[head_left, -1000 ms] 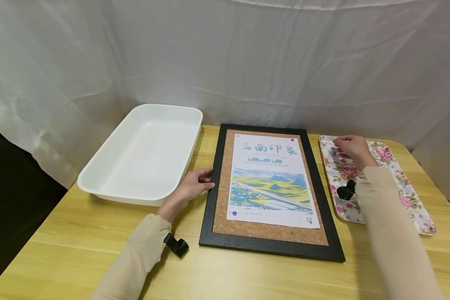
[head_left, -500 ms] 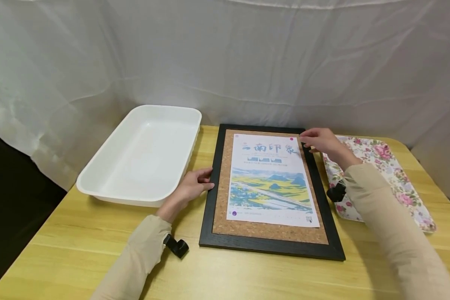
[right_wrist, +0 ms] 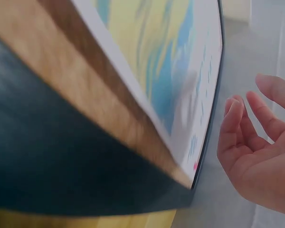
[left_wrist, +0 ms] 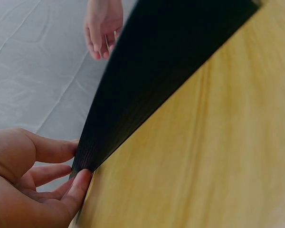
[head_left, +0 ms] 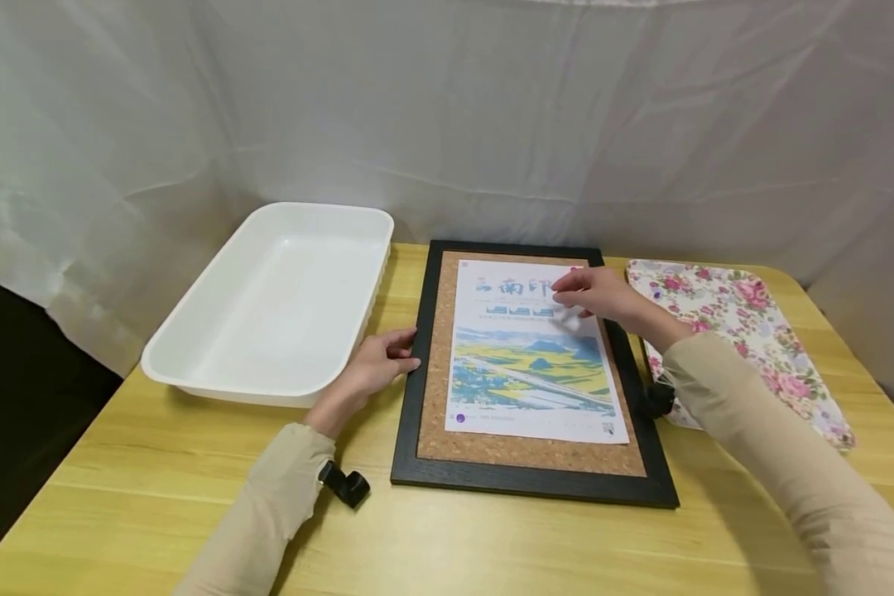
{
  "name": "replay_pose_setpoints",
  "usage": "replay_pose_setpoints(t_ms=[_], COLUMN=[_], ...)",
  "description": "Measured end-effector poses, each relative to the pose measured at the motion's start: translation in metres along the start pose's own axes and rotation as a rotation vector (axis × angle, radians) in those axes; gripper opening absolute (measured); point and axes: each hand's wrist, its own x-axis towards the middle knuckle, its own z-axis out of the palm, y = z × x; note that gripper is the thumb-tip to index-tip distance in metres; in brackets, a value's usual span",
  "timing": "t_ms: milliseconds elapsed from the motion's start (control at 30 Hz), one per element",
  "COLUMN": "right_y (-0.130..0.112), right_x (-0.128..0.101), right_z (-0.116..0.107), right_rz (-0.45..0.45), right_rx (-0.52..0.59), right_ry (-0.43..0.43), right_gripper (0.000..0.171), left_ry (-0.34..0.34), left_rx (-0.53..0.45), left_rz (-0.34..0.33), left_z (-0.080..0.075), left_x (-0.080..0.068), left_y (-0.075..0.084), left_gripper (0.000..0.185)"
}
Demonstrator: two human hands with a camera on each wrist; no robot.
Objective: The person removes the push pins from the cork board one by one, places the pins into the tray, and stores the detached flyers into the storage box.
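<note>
Wooden worktop (head_left: 156, 463), seen from my head, backed by a white cloth drape (head_left: 447, 124). A white plastic tray (head_left: 268, 306) stands at the left and a floral tray (head_left: 745, 348) at the right. Between them lies the black-framed cork board (head_left: 525, 377), flat on the worktop, with a printed poster (head_left: 532, 356) on its cork face; a purple pin (head_left: 460, 418) shows at the poster's lower left corner and a pink pin (head_left: 574, 271) near its upper right corner. My left hand (head_left: 376, 368) rests against the left edge of the frame; in the left wrist view the fingers (left_wrist: 52, 151) touch the frame's black edge, loosely bent, gripping nothing. My right hand (head_left: 596, 294) hovers over the poster's upper right part; the right wrist view shows its grip wide, the fingers (right_wrist: 237, 128) relaxed and apart and the palm bare. A small black camera mount (head_left: 346, 484) sits at my left wrist.
</note>
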Motion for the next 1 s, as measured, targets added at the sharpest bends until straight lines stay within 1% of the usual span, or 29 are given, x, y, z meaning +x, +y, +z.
replay_pose_setpoints(t_ms=[233,500,700,1000], right_y=[-0.014,-0.028,-0.035,-0.043], right_x=[-0.010,-0.025,-0.037,-0.052], right_z=[0.027,0.054,0.071,0.095], right_rz=[-0.086,-0.197,-0.222,-0.237], right_rx=[0.013,-0.022,-0.027,0.041], right_ry=[-0.083,-0.137,-0.184,-0.280], right_gripper=[0.028,0.021,0.018,0.014], left_ry=[0.002,-0.001,-0.004,-0.020], left_rx=[0.014,0.014,0.011,-0.024], left_rz=[0.006,0.014,0.017,0.029], left_z=[-0.001,-0.001,0.000,-0.001], left_x=[-0.001,0.000,0.001,0.002], left_y=[0.000,0.000,-0.001,-0.002], left_gripper=[0.059,0.059,0.059,0.059])
